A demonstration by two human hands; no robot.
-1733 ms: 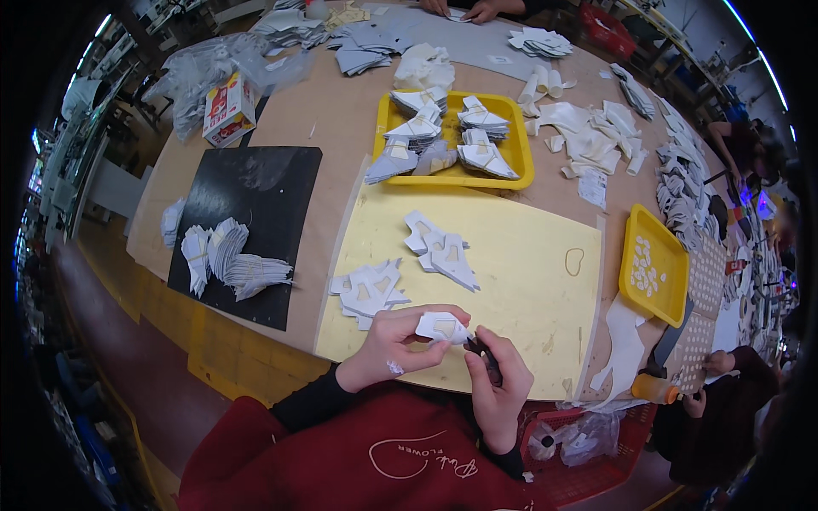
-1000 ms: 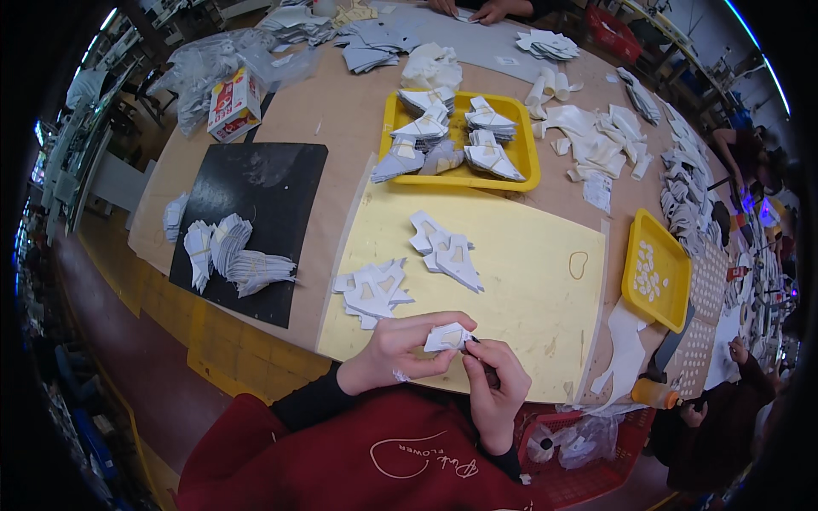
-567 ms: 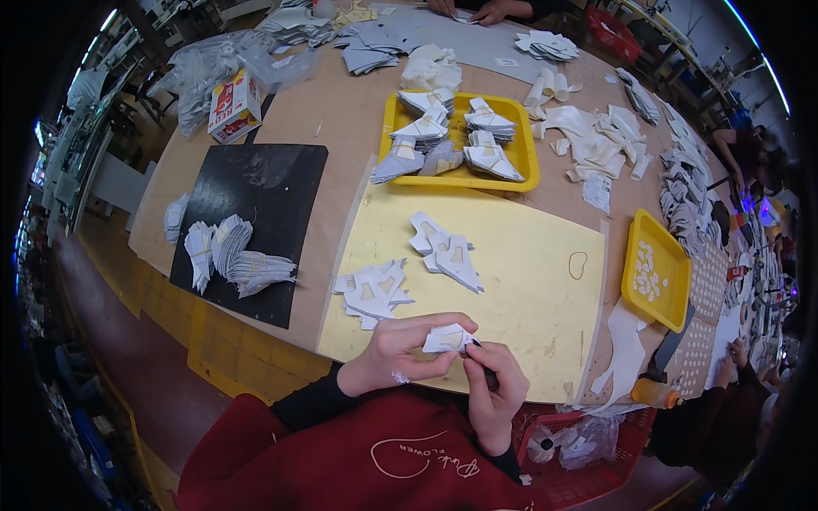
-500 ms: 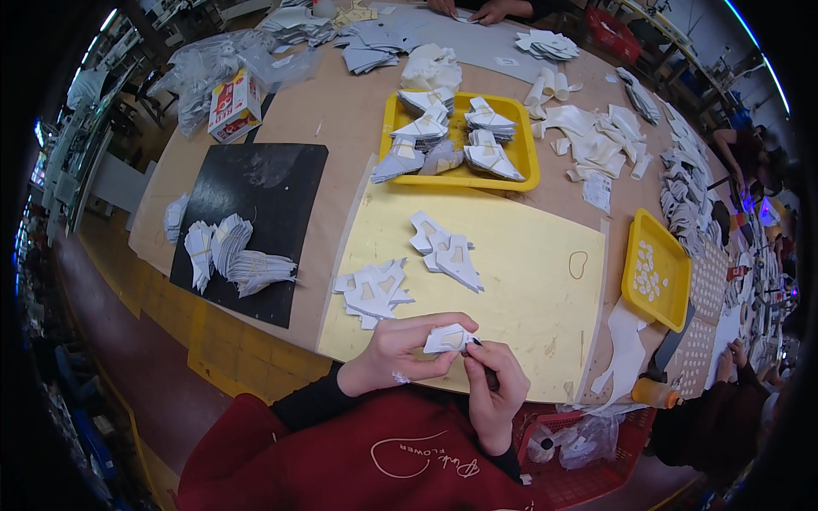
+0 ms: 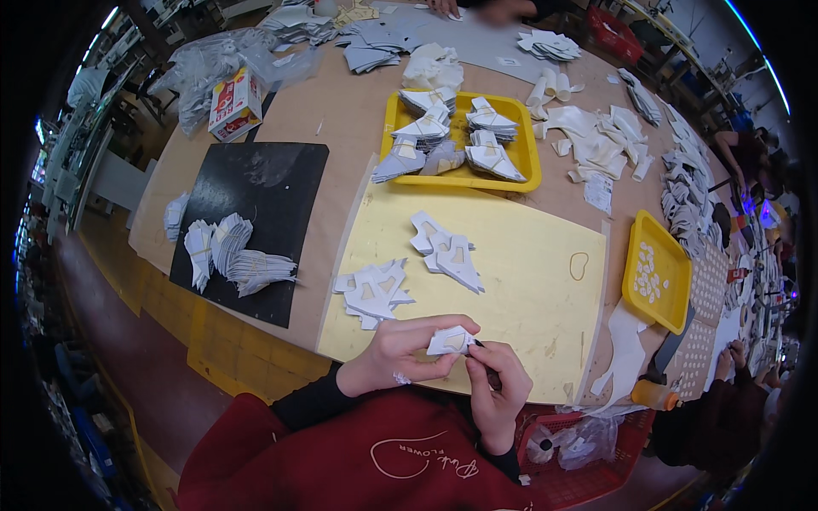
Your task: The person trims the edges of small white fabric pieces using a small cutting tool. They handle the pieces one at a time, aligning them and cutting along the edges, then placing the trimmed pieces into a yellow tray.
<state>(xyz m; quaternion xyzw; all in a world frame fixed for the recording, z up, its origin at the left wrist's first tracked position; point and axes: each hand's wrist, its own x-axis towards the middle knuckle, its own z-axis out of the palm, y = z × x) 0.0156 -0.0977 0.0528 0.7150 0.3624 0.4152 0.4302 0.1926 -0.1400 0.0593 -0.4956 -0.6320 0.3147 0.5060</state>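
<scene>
Close to my body, over the near edge of the yellow sheet [image 5: 528, 281], my left hand [image 5: 399, 351] pinches a small white cut piece [image 5: 450, 341] with a beige patch on it. My right hand [image 5: 501, 385] is closed around a small dark tool, mostly hidden by the fingers. Its black tip [image 5: 478, 343] meets the piece's right edge; the tool's kind does not show. Beyond my left hand lies a loose pile of similar white pieces [image 5: 371, 289]. A smaller group of such pieces [image 5: 446, 252] rests farther off on the sheet.
A yellow tray [image 5: 535, 162] with banded stacks stands behind the sheet. Banded bundles [image 5: 228, 247] lie on a black board [image 5: 285, 187] at left. At right are another yellow tray [image 5: 682, 311] and an orange bottle [image 5: 654, 393]. A co-worker's hands [image 5: 498, 13] show across the table.
The white piece has shifted and tilted slightly in my fingers. Both my hands stay nearly in place. The co-worker's hands at the far side have moved.
</scene>
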